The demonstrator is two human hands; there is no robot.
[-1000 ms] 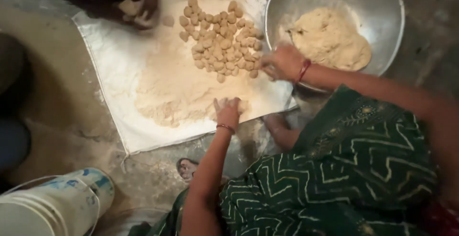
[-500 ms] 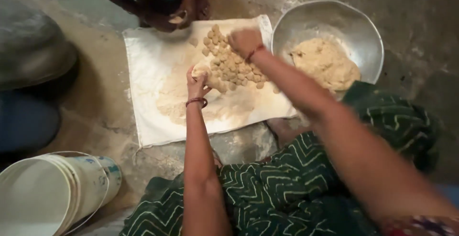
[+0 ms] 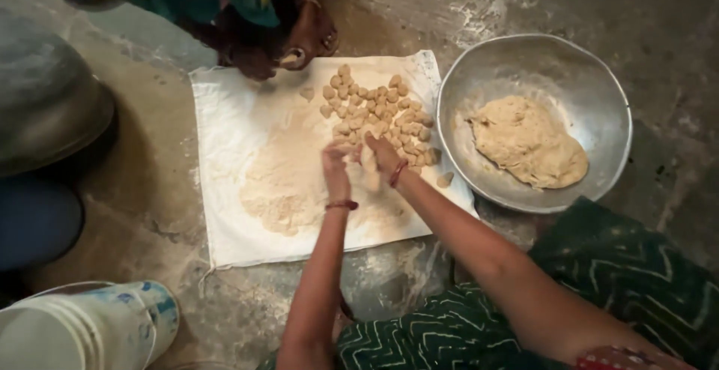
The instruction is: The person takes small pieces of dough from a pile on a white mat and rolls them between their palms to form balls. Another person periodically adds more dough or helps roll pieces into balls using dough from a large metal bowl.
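Hands first: my left hand (image 3: 336, 169) and right hand (image 3: 382, 156) meet over the middle of the white cloth (image 3: 225, 138), palms turned toward each other and pressed around a pale lump of dough (image 3: 368, 162) held between them. The motion blurs the fingers, so I cannot tell how tightly they close. A dark bangle sits on each wrist.

From the hands, a heap of small dough pieces (image 3: 382, 108) lies at 12 to 1 o'clock on the cloth, its nearest pieces just beside my right hand. A spread of flour (image 3: 288, 179) covers the cloth at 9 o'clock from the hands. One stray dough piece (image 3: 445, 180) rests at 3 o'clock, near the cloth's edge.

At 2 to 3 o'clock stands a metal bowl (image 3: 479, 78) on the floor, holding a large mass of dough (image 3: 528, 141).

At 11 o'clock another person's hand (image 3: 303, 44) hovers at the cloth's far edge. A white bucket (image 3: 90, 332) stands at 8 o'clock.
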